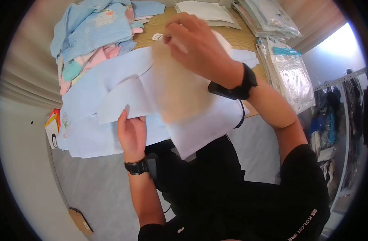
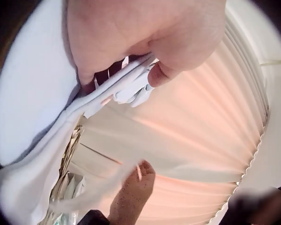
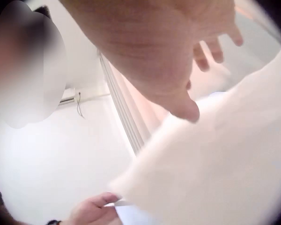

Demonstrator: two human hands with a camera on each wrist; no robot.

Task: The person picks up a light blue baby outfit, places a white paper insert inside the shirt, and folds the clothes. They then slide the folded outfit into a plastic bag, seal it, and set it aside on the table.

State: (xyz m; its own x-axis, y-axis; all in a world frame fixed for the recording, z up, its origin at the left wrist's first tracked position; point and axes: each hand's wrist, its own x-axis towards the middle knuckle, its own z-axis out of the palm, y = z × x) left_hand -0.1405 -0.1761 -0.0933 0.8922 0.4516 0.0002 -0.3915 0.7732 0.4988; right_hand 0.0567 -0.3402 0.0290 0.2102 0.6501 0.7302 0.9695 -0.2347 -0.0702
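Beige fabric (image 1: 176,94) hangs from the pinching right hand (image 1: 198,46), upper centre; left hand (image 1: 132,133), left of centre, pinches pale-blue cloth (image 1: 127,98).

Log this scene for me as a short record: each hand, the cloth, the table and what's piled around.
Left hand: pinches light blue cloth
Right hand: raised, holding a motion-blurred beige sheet
Cloth: spread out, overhanging the table's near edge
Table: wooden
Left side: heaped clothes, mostly blue and pink
Right side: clear plastic packets
Far edge: white stack
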